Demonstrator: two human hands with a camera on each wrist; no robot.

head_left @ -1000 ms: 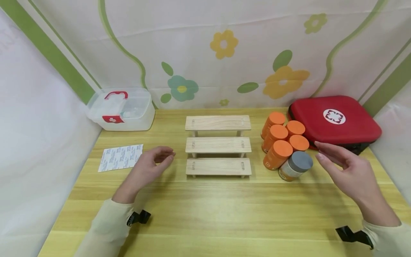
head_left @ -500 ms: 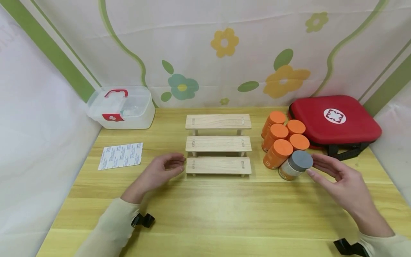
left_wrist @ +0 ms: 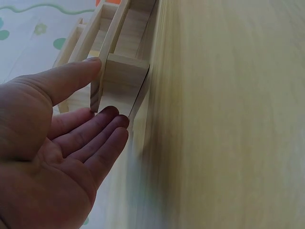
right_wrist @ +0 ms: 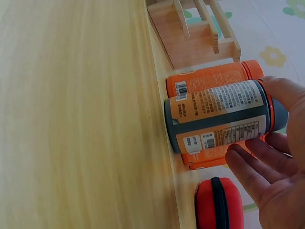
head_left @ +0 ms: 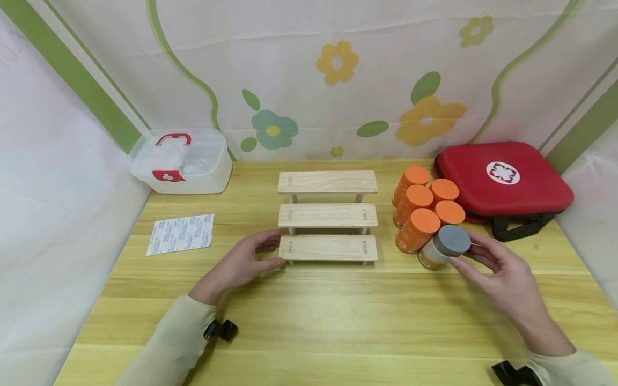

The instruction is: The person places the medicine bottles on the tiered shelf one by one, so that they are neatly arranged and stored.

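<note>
A three-tier wooden step rack (head_left: pixel 328 247) stands mid-table. At its left end is my left hand (head_left: pixel 246 262). In the left wrist view the thumb (left_wrist: pixel 90 69) lies at the lowest tier's edge, while the loosely straight fingers are beside the end panel. My right hand (head_left: pixel 502 273) is around the right side of a grey-capped bottle (head_left: pixel 436 254), thumb in front and fingers behind. Seen from the right wrist, the thumb is right at the bottle's neck and the relaxed fingers lie by its other side. The bottle stands upright on the table.
Several orange bottles (head_left: pixel 418 230) stand close behind and beside the grey-capped one. A red first-aid case (head_left: pixel 531 182) with a black handle lies at the back right. A clear first-aid box (head_left: pixel 203 179) and a printed white sheet (head_left: pixel 181 235) are at the left.
My left hand has moved right, up to the rack's left end. My right hand has come left and down to the grey-capped bottle. Rack and bottles stay put.
</note>
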